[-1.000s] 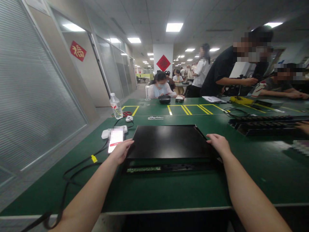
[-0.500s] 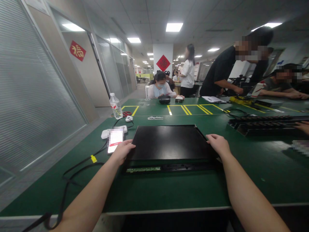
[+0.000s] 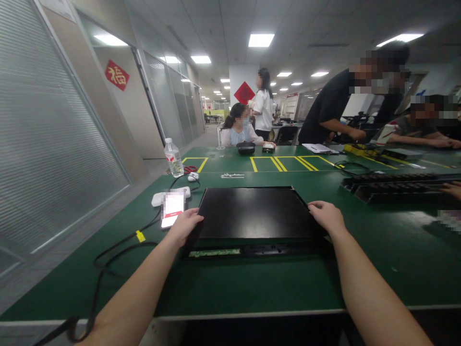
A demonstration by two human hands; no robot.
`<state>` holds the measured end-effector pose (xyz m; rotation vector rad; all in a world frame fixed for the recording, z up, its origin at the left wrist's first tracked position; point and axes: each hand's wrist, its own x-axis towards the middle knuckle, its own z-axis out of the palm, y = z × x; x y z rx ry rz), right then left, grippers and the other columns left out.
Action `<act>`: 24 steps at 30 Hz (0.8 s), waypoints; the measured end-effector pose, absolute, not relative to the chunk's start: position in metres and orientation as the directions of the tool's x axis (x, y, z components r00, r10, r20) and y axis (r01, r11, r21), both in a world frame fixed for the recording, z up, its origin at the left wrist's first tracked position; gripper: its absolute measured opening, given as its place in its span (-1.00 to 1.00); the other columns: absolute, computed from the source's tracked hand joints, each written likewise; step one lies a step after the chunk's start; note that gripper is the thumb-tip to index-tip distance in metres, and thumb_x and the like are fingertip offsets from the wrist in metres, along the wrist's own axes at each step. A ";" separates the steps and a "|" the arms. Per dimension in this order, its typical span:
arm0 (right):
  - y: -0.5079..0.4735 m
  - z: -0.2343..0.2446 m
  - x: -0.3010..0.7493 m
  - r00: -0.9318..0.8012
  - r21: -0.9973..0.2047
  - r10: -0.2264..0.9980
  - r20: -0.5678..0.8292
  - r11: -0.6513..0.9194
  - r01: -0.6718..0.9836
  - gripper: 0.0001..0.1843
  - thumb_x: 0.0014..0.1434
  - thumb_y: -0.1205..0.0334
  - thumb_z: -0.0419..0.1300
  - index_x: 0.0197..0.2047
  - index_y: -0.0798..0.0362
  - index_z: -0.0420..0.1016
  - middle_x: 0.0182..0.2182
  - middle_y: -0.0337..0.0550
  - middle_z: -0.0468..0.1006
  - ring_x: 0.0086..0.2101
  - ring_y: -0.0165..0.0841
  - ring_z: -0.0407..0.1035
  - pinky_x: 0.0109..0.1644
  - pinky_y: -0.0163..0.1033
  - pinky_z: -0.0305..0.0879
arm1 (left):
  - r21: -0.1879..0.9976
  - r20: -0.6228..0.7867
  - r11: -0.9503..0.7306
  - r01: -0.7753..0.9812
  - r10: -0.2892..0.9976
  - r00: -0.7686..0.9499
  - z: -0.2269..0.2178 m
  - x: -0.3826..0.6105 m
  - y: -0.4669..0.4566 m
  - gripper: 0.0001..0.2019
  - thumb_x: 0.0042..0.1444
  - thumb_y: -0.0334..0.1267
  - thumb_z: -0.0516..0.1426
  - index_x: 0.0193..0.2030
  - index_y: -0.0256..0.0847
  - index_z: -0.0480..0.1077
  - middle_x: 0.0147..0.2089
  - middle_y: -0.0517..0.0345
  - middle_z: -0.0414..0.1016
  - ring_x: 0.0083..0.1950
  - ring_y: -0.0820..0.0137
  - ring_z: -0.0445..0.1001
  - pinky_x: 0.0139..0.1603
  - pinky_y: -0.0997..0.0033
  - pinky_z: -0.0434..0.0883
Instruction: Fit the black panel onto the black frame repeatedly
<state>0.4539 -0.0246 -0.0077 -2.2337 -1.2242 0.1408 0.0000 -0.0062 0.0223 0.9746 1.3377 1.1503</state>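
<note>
A flat black cover panel lies on a low black chassis on the green table. A strip of the chassis with a green circuit board shows along its near edge. My left hand grips the panel's left edge, fingers curled over it. My right hand holds the right edge the same way, fingers bent down the side.
A phone with a lit screen and a white power bank lie left of the panel, with black cables trailing off. A water bottle stands further back. A second black chassis sits at right. Several people work behind.
The panel has slid slightly away from me under both hands, which have hardly shifted. A standing person in white at the back has walked to the left.
</note>
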 end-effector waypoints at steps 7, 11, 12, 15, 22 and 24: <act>-0.025 -0.009 0.453 0.553 -0.509 0.814 0.178 -0.405 0.759 -0.55 -0.08 0.32 0.28 -0.08 -0.12 0.73 -0.32 -0.17 0.72 -0.26 -0.14 0.57 -0.31 -0.17 0.37 | 0.984 -0.181 0.179 -0.024 0.977 -0.116 0.028 0.003 -0.009 -0.76 -0.21 -0.52 0.31 -0.37 -0.13 0.63 -0.44 0.12 0.66 -0.35 0.17 0.62 -0.25 0.31 0.51; -0.027 -0.007 0.451 0.552 -0.524 0.816 0.173 -0.398 0.753 -0.54 -0.11 0.37 0.27 -0.11 -0.13 0.73 -0.33 -0.21 0.72 -0.24 -0.15 0.58 -0.31 -0.17 0.37 | 0.983 -0.183 0.184 -0.010 0.975 -0.127 0.030 0.005 -0.011 -0.77 -0.19 -0.51 0.28 -0.36 -0.15 0.62 -0.43 0.11 0.67 -0.34 0.19 0.63 -0.22 0.32 0.51; -0.027 -0.007 0.451 0.551 -0.525 0.816 0.173 -0.397 0.753 -0.54 -0.11 0.37 0.27 -0.12 -0.13 0.73 -0.33 -0.22 0.72 -0.23 -0.14 0.58 -0.31 -0.17 0.37 | 0.983 -0.181 0.182 -0.004 0.975 -0.129 0.030 0.005 -0.011 -0.77 -0.17 -0.51 0.27 -0.35 -0.16 0.62 -0.41 0.10 0.68 -0.33 0.19 0.63 -0.22 0.33 0.51; -0.028 -0.005 0.449 0.553 -0.527 0.818 0.155 -0.405 0.747 -0.54 -0.09 0.37 0.26 -0.10 -0.13 0.72 -0.31 -0.22 0.72 -0.21 -0.12 0.58 -0.30 -0.15 0.36 | 0.985 -0.173 0.175 0.001 0.975 -0.137 0.029 0.005 -0.011 -0.78 -0.15 -0.51 0.26 -0.36 -0.16 0.62 -0.38 0.08 0.70 -0.31 0.19 0.64 -0.21 0.33 0.51; -0.029 -0.004 0.448 0.572 -0.553 0.809 0.137 -0.416 0.722 -0.56 -0.08 0.36 0.29 -0.10 -0.12 0.72 -0.28 -0.18 0.72 -0.23 -0.14 0.57 -0.29 -0.16 0.36 | 0.981 -0.195 0.195 -0.011 0.970 -0.147 0.032 0.007 -0.012 -0.77 -0.14 -0.55 0.27 -0.36 -0.15 0.59 -0.40 0.10 0.68 -0.32 0.20 0.65 -0.21 0.31 0.56; -0.028 -0.006 0.449 0.577 -0.553 0.803 0.147 -0.417 0.721 -0.56 -0.08 0.37 0.29 -0.11 -0.11 0.73 -0.31 -0.18 0.72 -0.26 -0.17 0.57 -0.30 -0.19 0.36 | 0.977 -0.207 0.211 0.011 0.968 -0.140 0.033 0.008 -0.013 -0.76 -0.09 -0.56 0.25 -0.33 -0.16 0.58 -0.40 0.13 0.68 -0.34 0.24 0.65 -0.19 0.35 0.56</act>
